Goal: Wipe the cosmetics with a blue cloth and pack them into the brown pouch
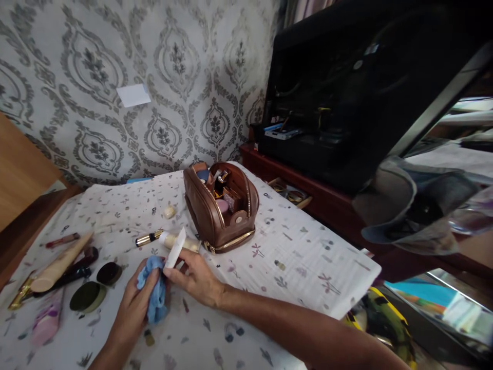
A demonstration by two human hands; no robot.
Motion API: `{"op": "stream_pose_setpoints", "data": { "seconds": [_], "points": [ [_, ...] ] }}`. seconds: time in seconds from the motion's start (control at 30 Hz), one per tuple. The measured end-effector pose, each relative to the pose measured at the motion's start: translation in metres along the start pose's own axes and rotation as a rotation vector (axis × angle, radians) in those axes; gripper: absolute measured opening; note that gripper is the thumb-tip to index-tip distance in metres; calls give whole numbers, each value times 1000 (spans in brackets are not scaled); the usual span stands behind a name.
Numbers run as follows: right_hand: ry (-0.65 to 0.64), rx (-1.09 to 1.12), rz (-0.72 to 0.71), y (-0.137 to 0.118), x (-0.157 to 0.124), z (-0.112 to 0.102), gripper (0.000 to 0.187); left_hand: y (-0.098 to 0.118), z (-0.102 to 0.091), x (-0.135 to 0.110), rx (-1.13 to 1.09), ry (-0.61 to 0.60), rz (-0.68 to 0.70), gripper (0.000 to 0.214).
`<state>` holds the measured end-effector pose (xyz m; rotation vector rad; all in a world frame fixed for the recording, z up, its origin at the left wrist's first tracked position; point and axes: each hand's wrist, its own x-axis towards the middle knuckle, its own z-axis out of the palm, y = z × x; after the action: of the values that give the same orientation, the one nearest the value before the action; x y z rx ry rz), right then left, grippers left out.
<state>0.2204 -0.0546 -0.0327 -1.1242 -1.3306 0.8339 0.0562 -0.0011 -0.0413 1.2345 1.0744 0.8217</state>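
My left hand (pixel 133 300) is closed around a crumpled light-blue cloth (pixel 156 295). Between thumb and fingers, my right hand (pixel 198 277) grips a small white tube (pixel 176 249) with a flat end pointing up; its lower end is close against the cloth. Just behind the hands lies a pale cream tube with a white cap (pixel 166 239), partly covered by the white tube and fingers. A lipstick with gold and black bands (pixel 148 238) rests beside that cap. Beyond my right hand stands a brown makeup bag (pixel 204 216), unzipped, with several cosmetics inside.
At left on the patterned white cloth (pixel 246 339) lie a beige tube (pixel 61 264), a pink tube (pixel 48 318), a round dark compact (pixel 88 297) and other cosmetics. A small yellowish item (pixel 168 211) sits behind. A large black screen (pixel 346 103) stands at right.
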Motion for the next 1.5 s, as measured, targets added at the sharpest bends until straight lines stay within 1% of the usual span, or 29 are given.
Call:
{"op": "stream_pose_setpoints", "data": {
  "seconds": [0.1, 0.13, 0.2, 0.27, 0.33, 0.4, 0.5, 0.53, 0.6, 0.67, 0.73, 0.77, 0.87, 0.9, 1.0, 1.07, 1.13, 1.2, 1.27, 1.3, 1.37, 1.5],
  "points": [
    [-122, -133, 38, -11, -1, -7, 26, 4, -8, 0, 104, 159, 103, 54],
    [-177, -192, 63, -13, -1, -8, 25, 7, -10, 0, 111, 181, 141, 53],
    [-288, -304, 104, -13, -1, -6, 20, 10, -13, 0, 86, 188, 192, 51],
    [-350, -386, 121, -10, -1, -2, 18, 12, -12, 1, 29, 204, 171, 50],
    [-351, -401, 136, -9, -1, 0, 20, 12, -10, 3, -18, 247, 109, 55],
    [-327, -362, 165, -12, -2, 1, 22, 12, -7, 5, -71, 245, 50, 63],
    [-282, -277, 213, -20, -5, -3, 22, 14, -5, 7, -162, 180, -8, 69],
    [-265, -245, 232, -23, -7, -5, 25, 14, -4, 6, -178, 156, -21, 69],
    [-207, -182, 264, -30, -13, -12, 33, 16, -3, 5, -177, 130, -36, 69],
    [-121, -123, 269, -38, -19, -25, 31, 16, -2, 4, -155, 105, -46, 68],
    [-34, -77, 243, -50, -23, -44, 22, 16, -1, 3, -127, 75, -50, 66],
    [7, -62, 226, -57, -24, -56, 21, 16, 0, 3, -110, 63, -54, 66],
    [98, -66, 144, -84, -18, -99, 27, 14, 1, 1, -46, 34, -65, 65],
    [119, -111, 126, -92, -14, -114, 26, 14, 1, 1, -22, 22, -63, 64],
    [182, -408, 80, -110, 5, -155, 24, 12, 0, 0, 32, -30, -54, 61],
    [196, -535, 59, -114, 18, -174, 25, 10, -1, 0, 53, -54, -52, 61],
    [169, -573, 76, -113, 29, -187, 23, 10, -2, 1, 64, -53, -53, 63],
    [168, -569, 94, -110, 37, -193, 17, 10, -2, 1, 73, -39, -61, 65],
    [210, -539, 89, -109, 39, -193, 6, 11, -1, 2, 85, -30, -73, 66],
    [236, -513, 80, -109, 38, -191, 8, 11, -1, 2, 92, -27, -75, 66],
    [268, -443, 70, -110, 34, -188, 20, 12, -1, 2, 104, -17, -73, 67],
    [238, -276, 53, -110, 19, -183, 32, 11, -1, 1, 115, 17, -95, 65]
  ]
}}
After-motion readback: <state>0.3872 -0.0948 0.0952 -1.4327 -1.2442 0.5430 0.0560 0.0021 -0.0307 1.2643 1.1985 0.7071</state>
